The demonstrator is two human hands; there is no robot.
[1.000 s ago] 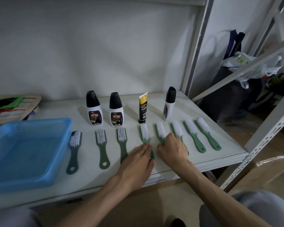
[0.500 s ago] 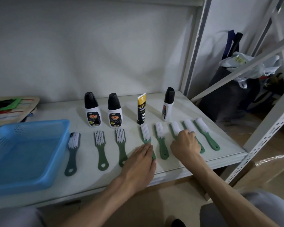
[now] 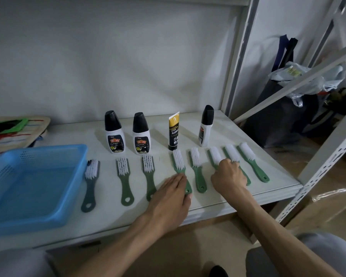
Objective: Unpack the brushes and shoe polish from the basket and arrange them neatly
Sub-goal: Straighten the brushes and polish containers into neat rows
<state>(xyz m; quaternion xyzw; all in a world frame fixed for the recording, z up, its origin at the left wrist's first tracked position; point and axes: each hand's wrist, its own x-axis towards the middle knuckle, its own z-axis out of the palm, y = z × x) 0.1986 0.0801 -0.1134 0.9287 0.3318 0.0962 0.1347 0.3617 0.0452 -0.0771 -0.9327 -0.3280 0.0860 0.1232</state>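
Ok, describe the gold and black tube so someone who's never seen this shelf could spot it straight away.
Start at the white shelf and look at the back row of four upright containers behind the brushes. The gold and black tube is third from the left, standing on its cap. It alone is a flat tube with a gold top; the other three are white bottles with black caps.

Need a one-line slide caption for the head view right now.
Both hands straighten eight brushes: left hand on the fourth brush, right hand on the sixth brush; blue basket emptied.
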